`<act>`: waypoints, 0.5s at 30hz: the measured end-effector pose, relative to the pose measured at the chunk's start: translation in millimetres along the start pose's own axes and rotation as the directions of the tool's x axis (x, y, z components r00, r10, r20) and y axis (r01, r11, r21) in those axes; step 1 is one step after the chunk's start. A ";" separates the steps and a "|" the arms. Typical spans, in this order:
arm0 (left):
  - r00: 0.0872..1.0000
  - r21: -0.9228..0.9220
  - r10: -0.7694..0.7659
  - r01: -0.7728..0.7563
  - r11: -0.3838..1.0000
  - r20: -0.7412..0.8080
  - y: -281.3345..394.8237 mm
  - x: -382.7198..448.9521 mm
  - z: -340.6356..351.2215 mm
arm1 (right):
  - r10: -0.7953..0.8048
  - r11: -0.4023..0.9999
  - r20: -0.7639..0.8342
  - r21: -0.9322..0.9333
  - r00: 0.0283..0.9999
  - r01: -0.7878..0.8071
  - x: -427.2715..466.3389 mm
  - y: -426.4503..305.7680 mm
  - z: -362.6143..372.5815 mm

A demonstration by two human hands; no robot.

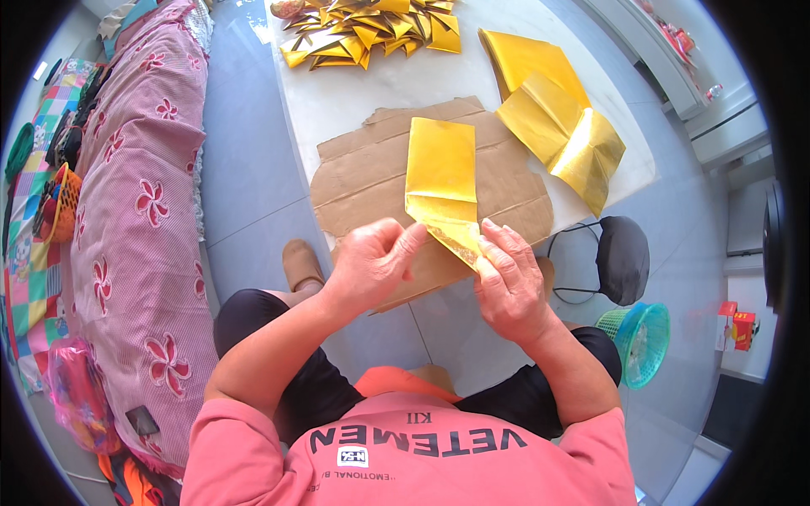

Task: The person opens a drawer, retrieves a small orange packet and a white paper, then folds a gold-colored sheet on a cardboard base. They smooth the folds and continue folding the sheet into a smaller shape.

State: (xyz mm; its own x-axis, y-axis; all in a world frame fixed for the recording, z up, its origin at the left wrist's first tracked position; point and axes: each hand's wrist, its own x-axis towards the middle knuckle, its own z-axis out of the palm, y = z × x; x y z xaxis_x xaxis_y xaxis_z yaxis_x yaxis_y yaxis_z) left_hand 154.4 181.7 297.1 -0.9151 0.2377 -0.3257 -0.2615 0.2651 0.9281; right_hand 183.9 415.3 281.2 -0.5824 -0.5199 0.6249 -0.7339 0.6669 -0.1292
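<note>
A strip of gold foil paper (441,161) lies lengthwise on a torn sheet of brown cardboard (354,177), its near end folded at a slant to a point. My left hand (373,259) is at the left edge of that slanted fold, thumb by the paper; whether it grips is unclear. My right hand (509,278) pinches the pointed right corner between thumb and fingers. Beyond the cardboard, a heap of folded gold paper pieces (380,31) covers the far part of the marble-patterned table (316,95). At the right are a stack of gold sheets (538,57) and loose creased gold sheets (557,133).
A sofa with a pink flowered cover (139,221) runs along the left, an orange basket (65,202) beyond it. Right of the table stand a stool with a black seat (623,259) and a green plastic basket (645,345). White cabinets (731,129) line the right side.
</note>
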 end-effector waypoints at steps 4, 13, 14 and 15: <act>0.957 -0.310 -0.205 0.262 0.914 0.204 11.1 -3.4 9.8 | -0.041 0.994 -0.047 0.095 0.998 0.045 9.0 -12.2 10.6; 0.969 -0.118 0.004 0.026 0.993 0.246 13.3 15.2 -28.6 | 0.020 0.956 -0.098 0.295 0.995 0.010 31.6 -4.0 8.4; 0.957 0.019 0.007 -0.013 1.000 0.291 13.9 18.1 -39.4 | 0.052 0.967 -0.097 0.252 0.994 -0.026 30.9 5.9 3.3; 0.939 0.150 0.012 -0.067 0.986 0.343 14.4 22.7 -48.7 | 0.085 0.979 -0.092 0.191 0.992 -0.067 34.1 13.2 -3.4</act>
State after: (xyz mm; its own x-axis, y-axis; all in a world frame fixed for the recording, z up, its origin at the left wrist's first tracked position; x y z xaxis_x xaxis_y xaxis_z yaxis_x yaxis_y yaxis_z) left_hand 114.9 145.4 311.9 -0.7574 0.5470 -0.3567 -0.1502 0.3857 0.9103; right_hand 155.5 408.2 303.4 -0.6085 -0.4100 0.6795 -0.7465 0.5861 -0.3149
